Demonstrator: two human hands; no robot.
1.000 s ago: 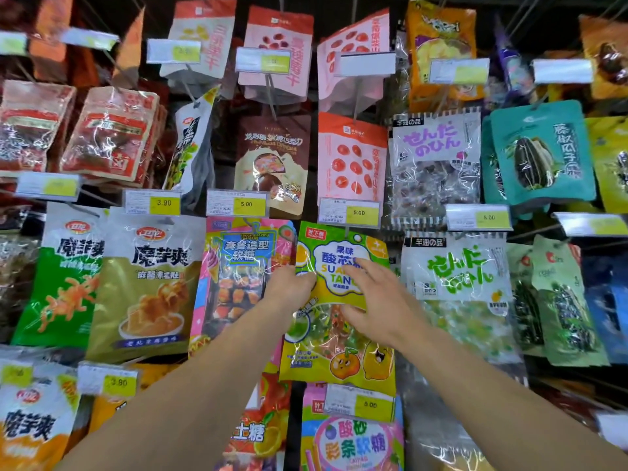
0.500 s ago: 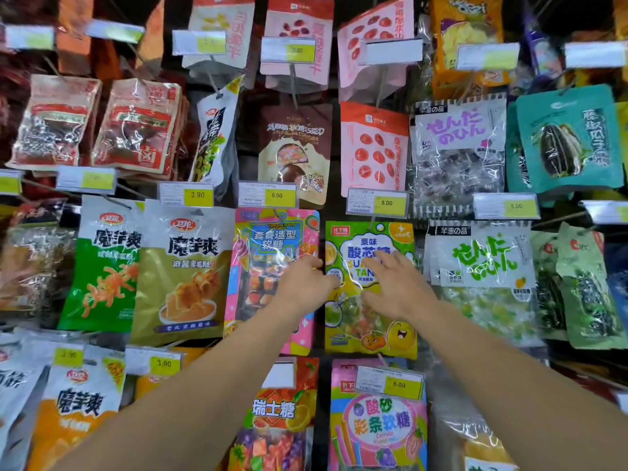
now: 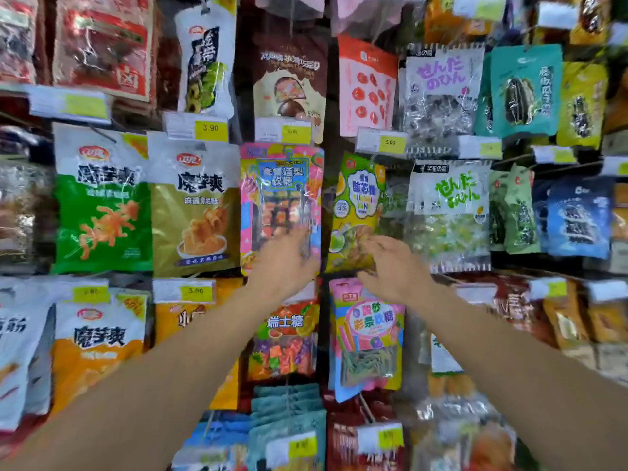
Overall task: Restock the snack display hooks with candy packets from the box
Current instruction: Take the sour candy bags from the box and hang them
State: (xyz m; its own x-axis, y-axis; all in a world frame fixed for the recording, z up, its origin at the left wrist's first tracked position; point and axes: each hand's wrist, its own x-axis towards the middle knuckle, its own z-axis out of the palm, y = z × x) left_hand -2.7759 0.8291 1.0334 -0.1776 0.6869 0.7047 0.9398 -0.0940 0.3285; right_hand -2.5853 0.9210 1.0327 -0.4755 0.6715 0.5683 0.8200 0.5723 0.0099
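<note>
A green-and-yellow candy packet (image 3: 356, 202) hangs from a display hook in the middle of the wall, under a 5.00 price tag (image 3: 382, 142). My left hand (image 3: 282, 263) is blurred, fingers apart, in front of the lower right corner of the pink candy packet (image 3: 282, 198) beside it, and holds nothing. My right hand (image 3: 396, 266) has its fingers spread, the tips against the bottom edge of the green-and-yellow packet. The box is out of view.
Packets crowd every hook: green and olive snack bags (image 3: 102, 205) at left, white-and-green candy bags (image 3: 448, 205) at right, a pink sour-strip packet (image 3: 368, 334) right below my hands. Price tags jut out on the hook ends.
Both hands have dropped from the packet's upper part to its bottom edge, and the left hand has come off it. The view has tilted down and moved closer.
</note>
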